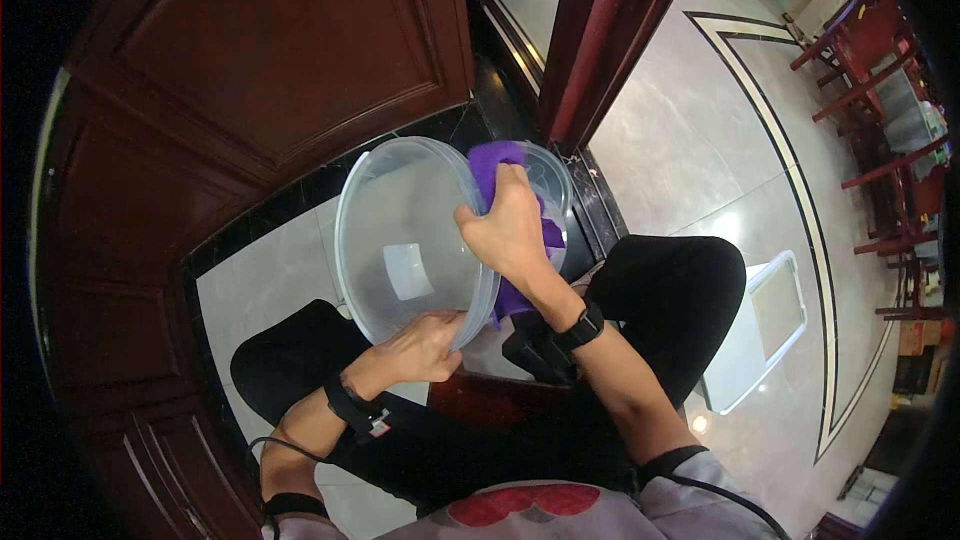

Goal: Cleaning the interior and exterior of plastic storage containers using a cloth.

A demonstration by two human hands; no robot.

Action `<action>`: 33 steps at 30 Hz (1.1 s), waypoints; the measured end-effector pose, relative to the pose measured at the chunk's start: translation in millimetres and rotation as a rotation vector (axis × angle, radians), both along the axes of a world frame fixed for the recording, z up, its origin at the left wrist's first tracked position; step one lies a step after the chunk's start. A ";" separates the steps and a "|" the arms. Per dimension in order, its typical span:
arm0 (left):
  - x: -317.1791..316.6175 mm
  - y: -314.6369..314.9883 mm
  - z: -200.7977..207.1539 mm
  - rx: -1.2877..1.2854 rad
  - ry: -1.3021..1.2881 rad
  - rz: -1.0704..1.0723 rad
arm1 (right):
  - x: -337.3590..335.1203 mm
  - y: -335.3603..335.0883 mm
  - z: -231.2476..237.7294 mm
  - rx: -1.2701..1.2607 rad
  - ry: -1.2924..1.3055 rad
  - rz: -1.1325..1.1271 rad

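A clear plastic bucket (390, 205) is tilted on its side between my knees, its round mouth facing left. A pale rectangular patch (408, 272) shows through it. My left hand (418, 347) is closed round the bucket's lower rim. At its right side, my right hand (508, 230) grips a purple cloth (497, 162) against the bucket. Part of the cloth hangs below my right wrist, and the fingertips are hidden in it. Behind the cloth stands another clear container (553, 178), partly covered.
A white-framed rectangular panel (778, 315) lies on the pale floor by my right knee. Dark red wooden panelling (290, 50) rises on the left, and a door frame (600, 50) stands ahead. Several red chairs (875, 90) are at the far right.
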State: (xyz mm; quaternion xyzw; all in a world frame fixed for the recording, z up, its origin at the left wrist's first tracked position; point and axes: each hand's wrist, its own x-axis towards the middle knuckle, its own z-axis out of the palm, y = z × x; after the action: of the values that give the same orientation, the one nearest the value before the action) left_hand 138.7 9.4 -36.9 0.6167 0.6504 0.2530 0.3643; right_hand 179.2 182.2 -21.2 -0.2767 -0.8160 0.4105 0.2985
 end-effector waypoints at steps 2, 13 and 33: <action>-0.8 4.4 1.7 -0.001 -0.036 -0.069 | 8.5 -6.1 -2.2 -0.074 -0.008 -0.101; -45.6 28.1 19.6 0.241 -1.622 0.898 | 55.1 -91.1 -16.8 -0.019 0.256 0.199; -26.4 -6.1 -1.3 0.091 -0.542 0.437 | -2.1 -50.8 -16.5 0.076 0.312 0.333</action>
State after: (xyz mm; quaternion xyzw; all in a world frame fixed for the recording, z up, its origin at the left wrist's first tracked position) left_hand 112.3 3.2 -38.2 0.3890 0.6346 0.5083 0.4331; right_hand 177.1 131.4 -37.8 -0.0599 -0.8091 0.4611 0.3595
